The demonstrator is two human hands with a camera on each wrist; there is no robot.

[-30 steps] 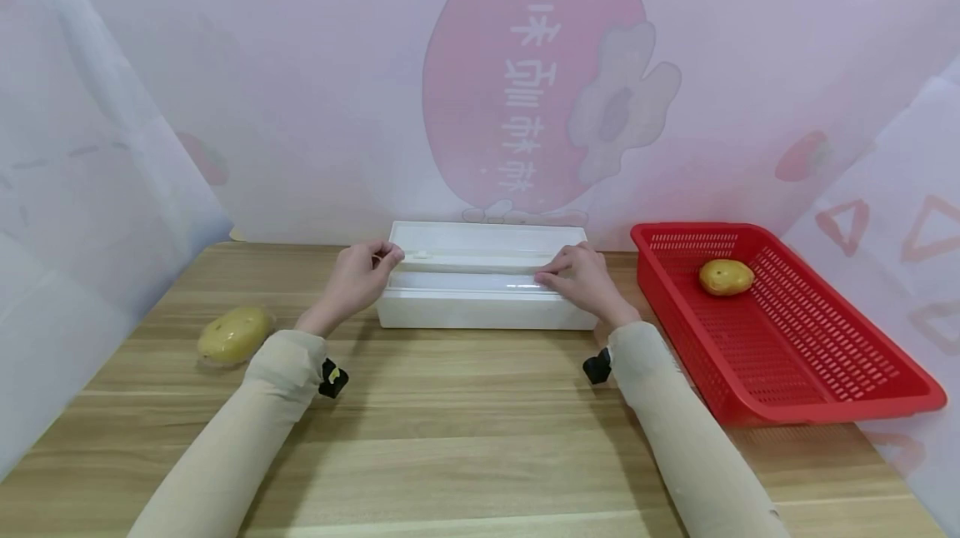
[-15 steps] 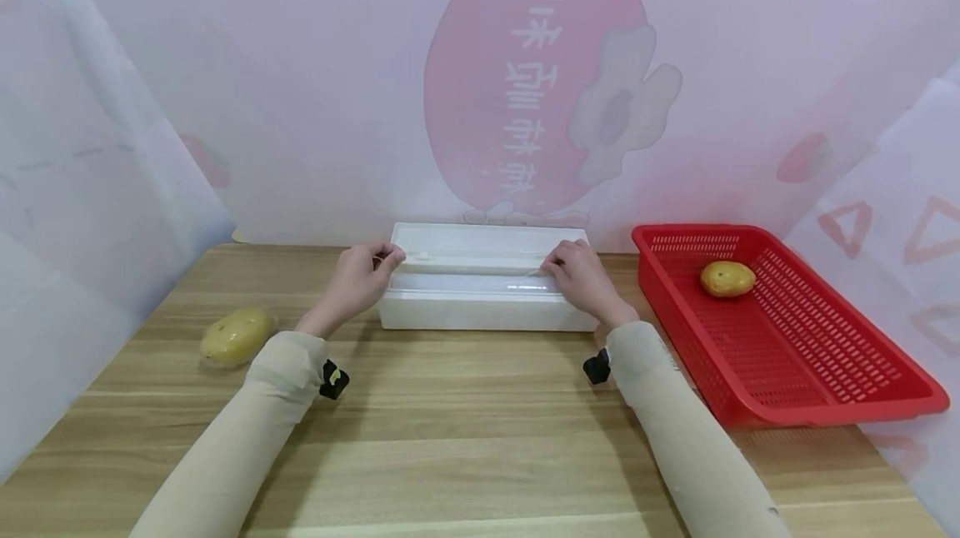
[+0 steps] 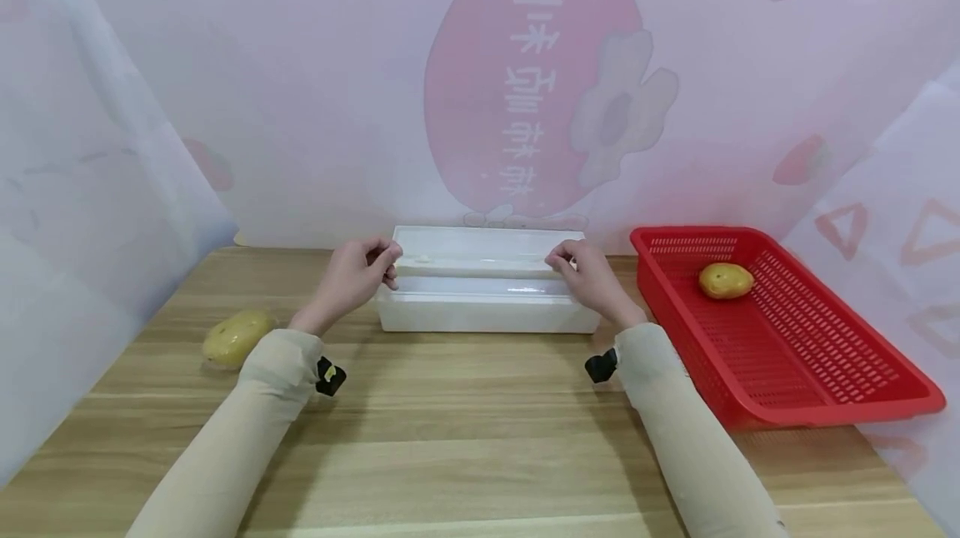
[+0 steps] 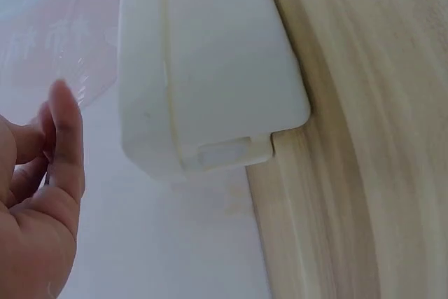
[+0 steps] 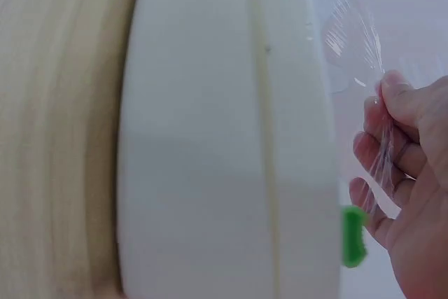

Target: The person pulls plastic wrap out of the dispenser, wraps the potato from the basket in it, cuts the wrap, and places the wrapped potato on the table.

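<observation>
In the head view a long white cling film dispenser [image 3: 487, 315] stands at the back of the table with its lid [image 3: 487, 242] raised. My left hand [image 3: 348, 281] is at its left end, pinching one edge of the clear cling film [image 4: 81, 92] between thumb and fingers. At the right end my right hand [image 3: 596, 281] pinches the other edge. The right wrist view shows the film [image 5: 383, 152] gathered under thumb and forefinger, its loose part hanging across the other fingers. Between the hands the film is nearly invisible over the box.
A yellow potato [image 3: 238, 338] with a shiny clear wrap lies on the wooden table [image 3: 457, 438] at left. On the right a red plastic basket [image 3: 757, 415] holds another potato [image 3: 726, 281]. A printed sheet [image 3: 337, 105] hangs just behind the dispenser.
My right hand has shifted slightly right, its fingertips moving up from the dispenser's opening to the lid's level. The left hand has barely moved, its fingers a little more spread.
</observation>
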